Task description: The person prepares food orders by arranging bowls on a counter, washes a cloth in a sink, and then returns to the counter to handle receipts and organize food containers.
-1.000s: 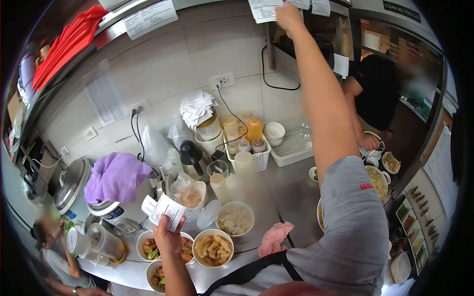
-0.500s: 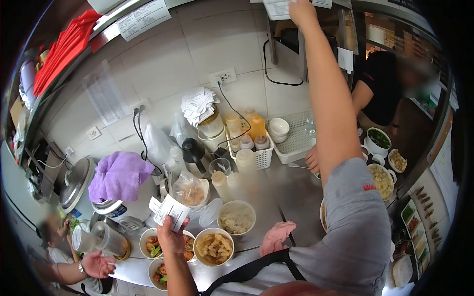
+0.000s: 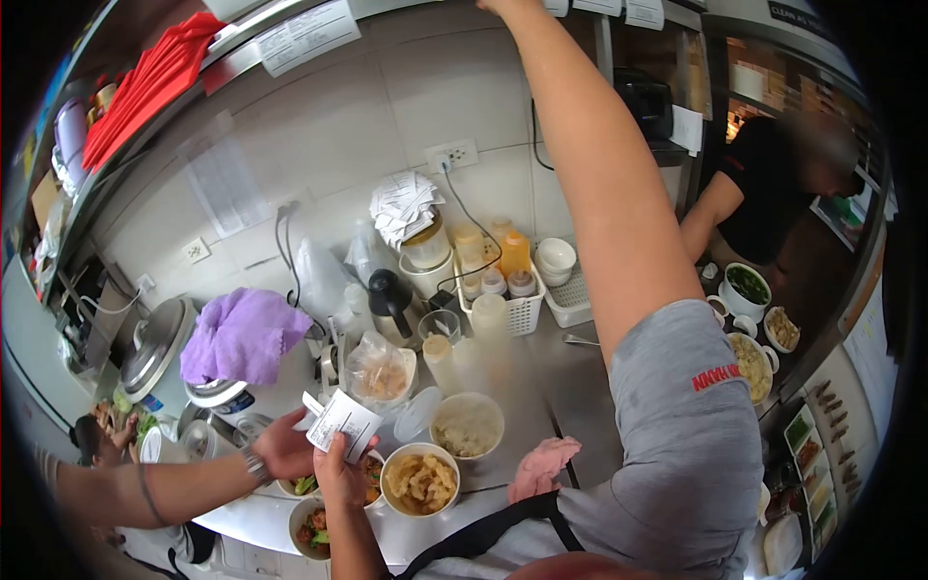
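Observation:
My left hand point(image 3: 340, 474) pinches a few printed paper slips point(image 3: 346, 421) above the food bowls. Just left of the slips, a co-worker's hand point(image 3: 280, 447) with a wristwatch reaches in, its fingers right by my hand. Below lie a bowl of golden fried pieces point(image 3: 420, 482) and a bowl of glazed pieces with greens point(image 3: 311, 530). My right arm stretches up past the wall to the overhead shelf, and my right hand point(image 3: 509, 6) is mostly cut off by the top edge, its fingers hidden. Paper slips point(image 3: 646, 13) hang from the shelf rail nearby.
A whitish bowl of food point(image 3: 467, 425), a pink cloth point(image 3: 543, 468) and a white basket of sauce bottles point(image 3: 522, 314) are on the steel counter. A purple towel point(image 3: 242, 333) covers a pot at left. Another person point(image 3: 764, 184) stands beyond the right opening.
My right hand has moved left along the shelf, partly out of view. The co-worker's hand has come in from the left up to the slips in my left hand.

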Available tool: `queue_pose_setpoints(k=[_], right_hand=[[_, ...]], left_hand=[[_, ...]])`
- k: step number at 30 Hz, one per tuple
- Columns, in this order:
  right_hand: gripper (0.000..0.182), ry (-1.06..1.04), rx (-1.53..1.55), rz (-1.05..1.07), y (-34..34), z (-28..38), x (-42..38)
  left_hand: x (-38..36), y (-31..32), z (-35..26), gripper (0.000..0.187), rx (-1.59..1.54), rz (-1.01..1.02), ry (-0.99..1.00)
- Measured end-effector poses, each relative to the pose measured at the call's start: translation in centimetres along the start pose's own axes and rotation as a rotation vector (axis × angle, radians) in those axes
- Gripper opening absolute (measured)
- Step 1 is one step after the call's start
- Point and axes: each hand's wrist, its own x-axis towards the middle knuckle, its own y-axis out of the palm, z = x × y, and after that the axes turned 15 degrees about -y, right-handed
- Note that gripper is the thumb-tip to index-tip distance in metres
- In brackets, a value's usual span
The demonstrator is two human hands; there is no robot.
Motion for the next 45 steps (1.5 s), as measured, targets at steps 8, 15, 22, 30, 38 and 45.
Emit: queue_pose_setpoints(k=[8,15,22,30,38,45], right_hand=[[0.037,-0.260,0.563,0.707,1.5,9.0,-19.8],[0.046,0.053,1.340,1.601,1.7,18.1,-34.3],[0.072,-0.246,1.587,1.530,-4.9,24.7,-43.9],[0.063,-0.609,1.636,1.320,-15.6,34.1,-50.0],[0.036,-0.752,1.573,1.423,-20.2,44.5,-53.1],[0.025,-1.210,1.763,1.656,-22.4,54.0,-56.9]], left_hand=[[-5.4,1.1,-2.8,0.025,0.843,-0.095,0.385],[-10.3,-0.4,-2.2,0.014,1.551,-0.297,0.602],[-20.2,-6.4,0.9,0.016,1.345,-0.155,0.235],[-34.5,-11.5,-1.0,0.024,1.302,-0.257,0.022],[-45.8,-15.5,-0.6,0.018,1.402,-0.332,0.039],[-53.1,-20.1,2.1,0.017,1.099,-0.681,-0.274]])
